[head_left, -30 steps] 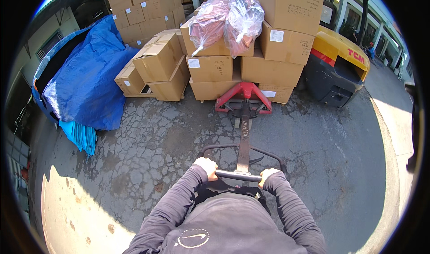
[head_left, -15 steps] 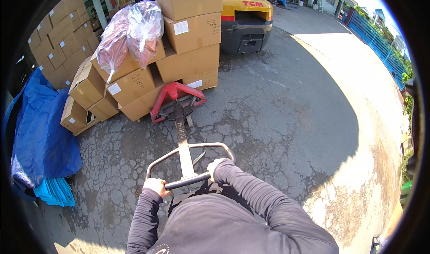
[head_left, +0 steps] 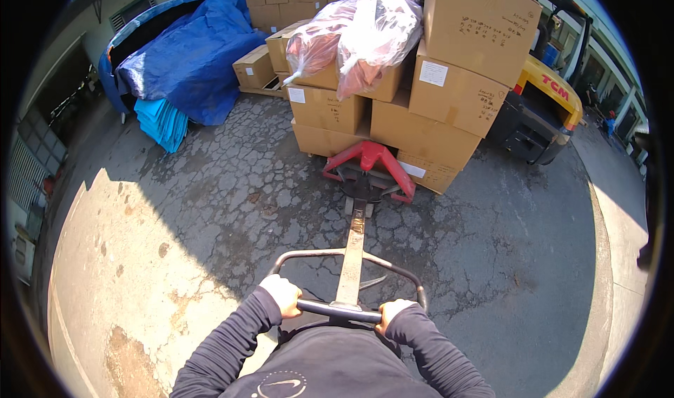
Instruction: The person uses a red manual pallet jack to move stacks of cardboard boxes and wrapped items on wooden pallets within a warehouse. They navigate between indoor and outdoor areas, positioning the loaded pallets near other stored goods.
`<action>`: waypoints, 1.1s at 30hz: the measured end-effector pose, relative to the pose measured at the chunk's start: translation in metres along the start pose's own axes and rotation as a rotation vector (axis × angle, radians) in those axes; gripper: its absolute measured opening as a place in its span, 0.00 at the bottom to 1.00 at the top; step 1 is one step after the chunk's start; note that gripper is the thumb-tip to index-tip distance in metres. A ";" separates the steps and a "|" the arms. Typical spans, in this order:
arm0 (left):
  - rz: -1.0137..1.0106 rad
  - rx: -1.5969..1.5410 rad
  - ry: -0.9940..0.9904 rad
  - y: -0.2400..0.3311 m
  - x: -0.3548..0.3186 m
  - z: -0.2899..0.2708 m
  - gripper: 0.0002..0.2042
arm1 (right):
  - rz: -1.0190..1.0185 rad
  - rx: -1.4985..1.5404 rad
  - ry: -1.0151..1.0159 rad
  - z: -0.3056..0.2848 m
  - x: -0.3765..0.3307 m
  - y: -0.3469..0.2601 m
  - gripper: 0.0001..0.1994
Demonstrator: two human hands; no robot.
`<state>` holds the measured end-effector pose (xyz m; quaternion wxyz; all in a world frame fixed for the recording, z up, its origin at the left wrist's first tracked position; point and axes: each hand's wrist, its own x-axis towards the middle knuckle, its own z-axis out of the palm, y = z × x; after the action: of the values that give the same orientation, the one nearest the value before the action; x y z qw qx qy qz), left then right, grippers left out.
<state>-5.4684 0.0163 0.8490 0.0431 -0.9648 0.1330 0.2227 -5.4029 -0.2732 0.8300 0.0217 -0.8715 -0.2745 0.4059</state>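
1. The carton stack [head_left: 425, 134] was the largest thing ahead of the hands, standing beyond them and mostly to the right of their midline; plastic bags [head_left: 379, 36] lay on its left part.
2. The pallet jack [head_left: 368, 155], with its red base, sat between the hands and the stack, at the stack's near foot. Whether its forks ran beneath the cartons could not be made out.
3. The shaft [head_left: 352, 254] gave the key line: its long axis ran forward from between the hands to the red base, leaning slightly right at the far end. It met the grip bar a little closer to the right hand than to the left.
4. The loop frame [head_left: 305, 252] spread to both sides of the shaft, just ahead of the hands, its right side curving back close beside the right hand.
5. The grip bar [head_left: 338, 311] lay crosswise between the hands, near the torso, its left end slightly farther forward.
6. The left hand [head_left: 282, 296] was curled around the bar's left end, back upward, its forearm slanting inward.
7. The right hand [head_left: 393, 316] was likewise closed round the right end, its forearm angling inward from the other side. Some fingers of both were hidden.
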 end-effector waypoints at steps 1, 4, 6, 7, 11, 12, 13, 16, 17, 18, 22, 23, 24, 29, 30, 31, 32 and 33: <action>-0.046 -0.026 -0.136 0.024 -0.022 0.008 0.15 | -0.012 -0.006 0.005 0.019 -0.022 -0.002 0.21; -0.145 -0.034 -0.094 0.087 -0.092 0.030 0.13 | -0.012 -0.058 -0.002 0.072 -0.084 -0.010 0.22; -0.164 -0.062 -0.057 0.126 -0.144 0.045 0.13 | -0.033 -0.078 -0.048 0.111 -0.128 -0.021 0.22; -0.142 -0.097 -0.023 0.145 -0.173 0.053 0.13 | -0.035 -0.072 -0.062 0.132 -0.149 -0.026 0.22; -0.209 -0.045 -0.061 0.218 -0.298 0.084 0.12 | -0.023 -0.042 -0.037 0.221 -0.254 -0.064 0.19; -0.188 -0.082 -0.016 0.239 -0.332 0.091 0.13 | -0.010 -0.055 0.018 0.244 -0.286 -0.077 0.19; -0.204 -0.089 0.002 0.262 -0.369 0.098 0.13 | 0.014 -0.102 0.080 0.266 -0.325 -0.092 0.19; -0.154 -0.080 -0.064 0.332 -0.507 0.116 0.14 | 0.053 -0.069 -0.096 0.337 -0.455 -0.146 0.19; -0.150 -0.077 -0.010 0.357 -0.562 0.121 0.14 | 0.027 -0.056 -0.095 0.364 -0.508 -0.168 0.20; -0.171 -0.082 -0.041 0.383 -0.619 0.126 0.15 | 0.015 -0.046 -0.075 0.391 -0.559 -0.189 0.19; -0.146 -0.106 0.102 0.500 -0.866 0.153 0.18 | 0.009 -0.107 0.046 0.523 -0.781 -0.278 0.18; -0.177 -0.106 0.074 0.534 -0.935 0.163 0.17 | -0.074 -0.083 0.018 0.564 -0.836 -0.306 0.18; -0.175 -0.122 0.059 0.569 -1.004 0.176 0.16 | -0.108 -0.064 0.010 0.604 -0.893 -0.329 0.17; -0.155 -0.177 0.097 0.726 -1.311 0.244 0.17 | -0.045 -0.141 0.046 0.778 -1.161 -0.454 0.15; -0.147 -0.205 0.162 0.750 -1.368 0.261 0.17 | -0.031 -0.171 -0.015 0.810 -1.211 -0.484 0.15; -0.196 -0.249 0.117 0.771 -1.425 0.281 0.18 | -0.069 -0.175 -0.017 0.842 -1.258 -0.515 0.14; -0.256 -0.273 0.103 0.788 -1.484 0.301 0.18 | -0.067 -0.209 0.028 0.877 -1.302 -0.550 0.14; -0.259 -0.301 0.176 0.802 -1.544 0.321 0.18 | -0.071 -0.233 0.058 0.911 -1.343 -0.586 0.14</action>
<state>-7.1599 -0.3416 1.2226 -0.0849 -0.9851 -0.0234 0.1478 -7.0266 -0.6107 1.3064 -0.0575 -0.8692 -0.3497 0.3447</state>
